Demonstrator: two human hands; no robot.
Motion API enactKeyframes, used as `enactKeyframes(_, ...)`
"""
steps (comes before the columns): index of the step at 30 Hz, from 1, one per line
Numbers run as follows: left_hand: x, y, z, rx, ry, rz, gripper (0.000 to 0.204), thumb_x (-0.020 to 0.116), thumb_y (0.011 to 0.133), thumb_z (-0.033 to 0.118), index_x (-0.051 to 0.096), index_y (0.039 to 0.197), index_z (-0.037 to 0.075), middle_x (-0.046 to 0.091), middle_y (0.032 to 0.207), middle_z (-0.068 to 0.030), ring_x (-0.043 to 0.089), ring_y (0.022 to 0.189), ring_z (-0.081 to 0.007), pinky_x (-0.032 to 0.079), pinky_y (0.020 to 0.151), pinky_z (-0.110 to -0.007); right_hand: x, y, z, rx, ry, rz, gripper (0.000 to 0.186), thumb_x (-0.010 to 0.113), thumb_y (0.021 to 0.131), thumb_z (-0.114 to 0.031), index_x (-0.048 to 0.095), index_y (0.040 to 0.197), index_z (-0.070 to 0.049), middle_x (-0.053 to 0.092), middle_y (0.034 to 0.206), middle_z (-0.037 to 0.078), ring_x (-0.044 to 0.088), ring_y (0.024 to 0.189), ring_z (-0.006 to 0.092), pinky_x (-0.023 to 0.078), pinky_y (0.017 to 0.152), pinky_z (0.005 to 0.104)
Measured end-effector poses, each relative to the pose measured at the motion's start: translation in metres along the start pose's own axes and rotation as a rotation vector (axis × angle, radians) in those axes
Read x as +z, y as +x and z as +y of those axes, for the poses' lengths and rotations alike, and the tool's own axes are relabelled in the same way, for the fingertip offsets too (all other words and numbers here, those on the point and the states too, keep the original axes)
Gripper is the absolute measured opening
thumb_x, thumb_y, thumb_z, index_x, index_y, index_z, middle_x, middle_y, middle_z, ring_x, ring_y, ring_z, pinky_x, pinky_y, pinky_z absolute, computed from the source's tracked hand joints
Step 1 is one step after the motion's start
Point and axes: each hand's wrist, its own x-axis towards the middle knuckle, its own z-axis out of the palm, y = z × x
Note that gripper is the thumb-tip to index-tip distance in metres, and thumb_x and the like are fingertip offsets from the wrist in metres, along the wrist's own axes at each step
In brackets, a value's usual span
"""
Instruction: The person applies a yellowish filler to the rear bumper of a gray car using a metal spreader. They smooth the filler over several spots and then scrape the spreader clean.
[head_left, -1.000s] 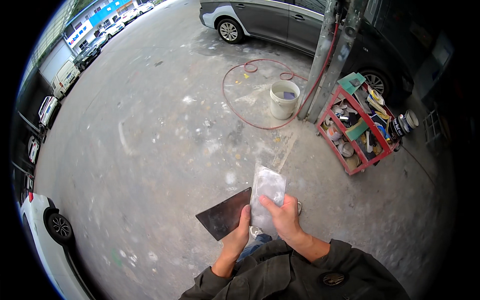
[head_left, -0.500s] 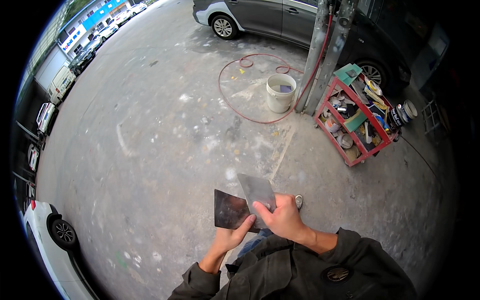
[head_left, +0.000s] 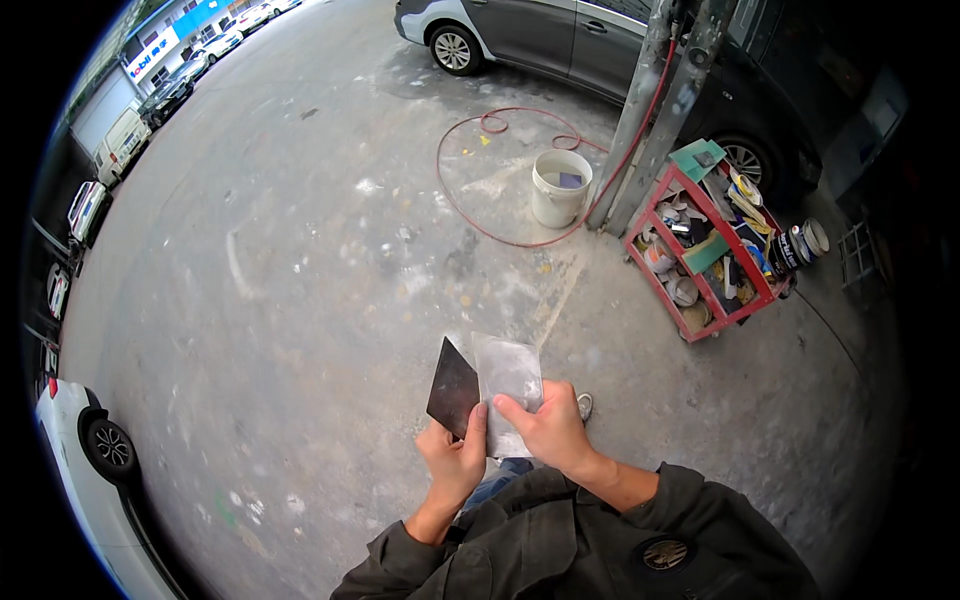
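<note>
In front of my body, my left hand (head_left: 453,462) grips a dark, thin rectangular plate (head_left: 455,388) that looks like a putty spreader, thumb along its lower edge. My right hand (head_left: 552,428) pinches a pale grey, smudged flat plate (head_left: 508,372) of similar size, thumb on its face. The two plates stand close side by side, inner edges meeting or overlapping; whether they touch is hard to tell. My right fingers are hidden behind the grey plate, and the lower part of the dark plate is covered by my left hand.
Ahead stands a white bucket (head_left: 546,205) beside a metal post (head_left: 632,120) and a looped red hose (head_left: 447,195). To the right is a red cart (head_left: 668,268) crammed with cans and tools. A dark grey car (head_left: 520,38) is beyond, a white car (head_left: 75,470) at left.
The dark plate has turned steeper and narrower to the view. The grey plate has swung more upright and lower, now alongside the dark one. Both hands keep their holds.
</note>
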Motion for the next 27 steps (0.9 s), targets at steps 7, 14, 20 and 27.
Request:
enactKeyframes(7, -0.015, 0.003, 0.010, -0.012, 0.057, -0.270, 0.013, 0.063, 0.087, 0.011, 0.063, 0.087, -0.003, 0.056, 0.057, -0.0043, 0.045, 0.048, -0.0087, 0.035, 0.045, -0.026, -0.002, -0.002, -0.024, -0.079, -0.176, 0.017, 0.018, 0.067, 0.079, -0.011, 0.061, 0.075, 0.006, 0.062, 0.061, 0.017, 0.060, 0.051, 0.0199, 0.044, 0.049, 0.0340)
enactKeyframes(14, -0.031, 0.019, 0.012, -0.037, 0.035, -0.583, 0.017, 0.059, 0.089, 0.013, 0.059, 0.083, -0.003, 0.049, 0.052, -0.0131, 0.047, 0.040, -0.0231, 0.036, 0.042, -0.032, -0.004, -0.003, -0.030, -0.182, -0.252, -0.057, 0.013, 0.065, 0.078, -0.008, 0.061, 0.078, 0.004, 0.061, 0.065, 0.018, 0.061, 0.056, 0.0305, 0.046, 0.053, 0.0362)
enactKeyframes(20, -0.039, 0.031, 0.002, -0.245, -0.049, -0.851, 0.031, 0.057, 0.093, 0.024, 0.056, 0.078, -0.003, 0.047, 0.052, -0.0125, 0.043, 0.046, -0.0159, 0.036, 0.046, -0.033, -0.012, 0.001, -0.037, -0.271, -0.354, -0.205, 0.012, 0.067, 0.078, -0.007, 0.062, 0.079, 0.004, 0.060, 0.066, 0.017, 0.059, 0.057, 0.0299, 0.045, 0.053, 0.0347)
enactKeyframes(27, -0.005, 0.020, -0.011, -0.201, -0.224, -0.291, 0.024, 0.062, 0.090, 0.017, 0.057, 0.100, -0.004, 0.055, 0.059, -0.0095, 0.047, 0.053, -0.0091, 0.039, 0.049, -0.027, -0.015, 0.016, -0.007, 0.055, 0.127, 0.028, 0.011, 0.065, 0.085, -0.007, 0.067, 0.087, 0.004, 0.068, 0.079, 0.004, 0.059, 0.070, 0.0066, 0.047, 0.059, 0.0250)
